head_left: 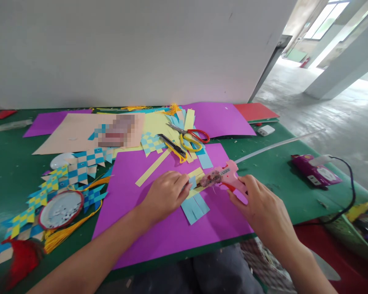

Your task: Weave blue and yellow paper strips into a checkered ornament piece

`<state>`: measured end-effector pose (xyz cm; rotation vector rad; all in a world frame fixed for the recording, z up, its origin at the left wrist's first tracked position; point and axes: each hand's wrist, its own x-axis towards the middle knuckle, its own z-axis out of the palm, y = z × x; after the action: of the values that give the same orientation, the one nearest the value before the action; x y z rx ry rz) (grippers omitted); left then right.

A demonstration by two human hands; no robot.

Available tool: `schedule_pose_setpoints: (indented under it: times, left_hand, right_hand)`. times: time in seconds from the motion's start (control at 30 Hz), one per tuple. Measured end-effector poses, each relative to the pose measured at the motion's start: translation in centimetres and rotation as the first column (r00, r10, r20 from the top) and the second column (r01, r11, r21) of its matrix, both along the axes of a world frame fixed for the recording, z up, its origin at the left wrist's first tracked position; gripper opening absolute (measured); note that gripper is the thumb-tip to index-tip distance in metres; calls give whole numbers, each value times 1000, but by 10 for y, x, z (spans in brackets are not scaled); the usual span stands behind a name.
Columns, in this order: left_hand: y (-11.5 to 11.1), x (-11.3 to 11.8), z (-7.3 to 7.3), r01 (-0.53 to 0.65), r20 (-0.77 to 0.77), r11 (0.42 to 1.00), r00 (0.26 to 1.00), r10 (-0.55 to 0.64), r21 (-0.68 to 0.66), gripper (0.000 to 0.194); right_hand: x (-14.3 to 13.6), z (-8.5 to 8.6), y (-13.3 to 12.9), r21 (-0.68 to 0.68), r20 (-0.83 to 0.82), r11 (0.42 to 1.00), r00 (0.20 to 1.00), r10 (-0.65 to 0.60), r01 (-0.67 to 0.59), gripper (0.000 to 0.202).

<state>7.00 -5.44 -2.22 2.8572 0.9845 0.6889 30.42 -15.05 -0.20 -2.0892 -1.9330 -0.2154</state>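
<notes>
- Pink glue gun [233, 179]: gripped in the right hand [262, 202] above the purple sheet [159, 241] by the tabletop's [279, 171] near edge; a long clear glue stick [279, 145] juts from its back toward the right edge.
- Paper strips [194, 210], blue and yellow: crossed on the sheet at the nozzle; the left hand [166, 194] is curled, thumb and forefinger at them, whether pinching I cannot tell.
- Just beyond, toward the far edge: scissors [185, 131] and a cutter [171, 146] lying on loose paper.
- Toward the near left corner: checked woven paper [78, 169], a red-rimmed dish [53, 202], a yellow tassel [70, 230], a red tassel [24, 259].
- By the right edge: a maroon box [320, 174] and a dark cable [352, 179].
- Along the far edge: a white panel [135, 53].
</notes>
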Motion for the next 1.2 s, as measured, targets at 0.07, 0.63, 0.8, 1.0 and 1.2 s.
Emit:
schedule_pose_setpoints:
  times: [0.07, 0.63, 0.8, 1.0, 1.2]
  left_hand:
    - [0, 0, 0, 1, -2, 1000, 1000, -1, 4, 22]
    - [0, -1, -1, -7, 0, 1000, 1000, 7, -15, 21]
    - [0, 0, 1, -3, -1, 999, 1000, 3, -32, 23]
    - [-2, -2, 8, 61, -13, 992, 998, -63, -112, 17]
    - [-2, -2, 9, 54, -27, 985, 998, -59, -163, 18]
  right_hand:
    - [0, 0, 0, -3, -8, 1000, 1000, 26, -26, 16]
    - [1, -2, -3, -62, -38, 998, 999, -31, 29, 18]
    - [6, 1, -3, -82, -54, 994, 996, -75, 71, 23]
    - [31, 5, -1, -27, -79, 980, 977, -196, 195, 35]
    - [37, 13, 11, 41, -78, 982, 981, -180, 183, 35]
